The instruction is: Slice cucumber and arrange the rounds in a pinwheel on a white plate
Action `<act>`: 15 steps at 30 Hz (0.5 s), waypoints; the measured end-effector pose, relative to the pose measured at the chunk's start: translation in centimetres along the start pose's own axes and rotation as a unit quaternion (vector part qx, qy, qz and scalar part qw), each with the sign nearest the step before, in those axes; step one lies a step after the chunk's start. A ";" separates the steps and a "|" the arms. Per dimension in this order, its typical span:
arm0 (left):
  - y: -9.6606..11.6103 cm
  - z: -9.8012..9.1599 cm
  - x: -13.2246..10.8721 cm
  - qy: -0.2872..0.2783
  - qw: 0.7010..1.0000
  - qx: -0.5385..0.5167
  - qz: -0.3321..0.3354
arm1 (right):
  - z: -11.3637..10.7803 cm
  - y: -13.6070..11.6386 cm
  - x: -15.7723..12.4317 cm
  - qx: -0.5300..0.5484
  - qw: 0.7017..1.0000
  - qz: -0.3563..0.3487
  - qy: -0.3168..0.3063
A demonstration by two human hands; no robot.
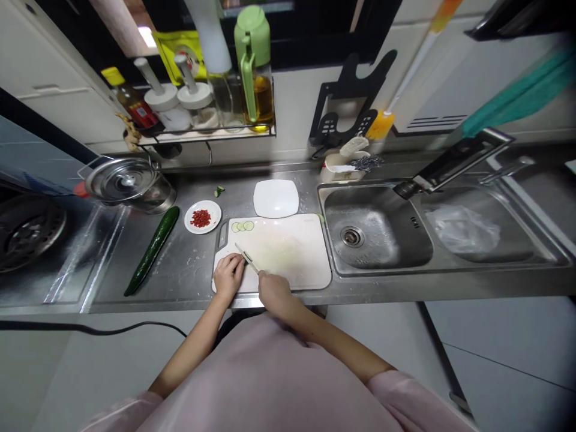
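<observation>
On the white cutting board (292,240), my right hand (274,293) is closed round the handle of a kitchen knife (250,260), its blade pointing to the far left. My left hand (228,276) rests at the board's left side, fingers curled and pressed down beside the blade. Under those fingers a piece of cucumber is mostly hidden; only a dark green sliver shows next to the knife. Several thin cucumber slices (243,226) lie overlapping at the board's far left corner. A wet patch marks the middle of the board.
Left of the board are a whole cucumber (152,251), a plate (216,211) of chopped red pieces, cucumber scraps (218,191) and a lidded steel pot (157,195). An empty white dish (276,198) stands behind. A double sink (378,228) lies right; a condiment rack (211,133) hangs above.
</observation>
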State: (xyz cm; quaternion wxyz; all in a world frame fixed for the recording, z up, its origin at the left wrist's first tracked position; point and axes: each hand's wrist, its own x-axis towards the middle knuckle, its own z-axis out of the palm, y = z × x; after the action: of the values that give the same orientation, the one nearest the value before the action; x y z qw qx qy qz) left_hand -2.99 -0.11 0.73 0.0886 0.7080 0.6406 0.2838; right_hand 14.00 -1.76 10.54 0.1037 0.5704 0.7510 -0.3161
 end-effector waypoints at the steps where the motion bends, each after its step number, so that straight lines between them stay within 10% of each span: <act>1: 0.0 0.0 0.0 0.000 1.000 0.001 0.001 | 0.0 0.0 0.0 0.000 1.000 0.002 0.000; 15: -0.3 0.0 -0.1 -0.002 1.000 -0.009 0.023 | 0.0 0.1 0.9 -0.003 1.000 -0.015 0.009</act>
State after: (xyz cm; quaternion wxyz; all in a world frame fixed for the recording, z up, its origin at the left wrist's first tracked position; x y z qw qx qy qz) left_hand -3.21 -0.14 0.54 0.0900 0.7225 0.6210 0.2904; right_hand 13.83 -1.03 10.08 0.0941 0.5612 0.7615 -0.3104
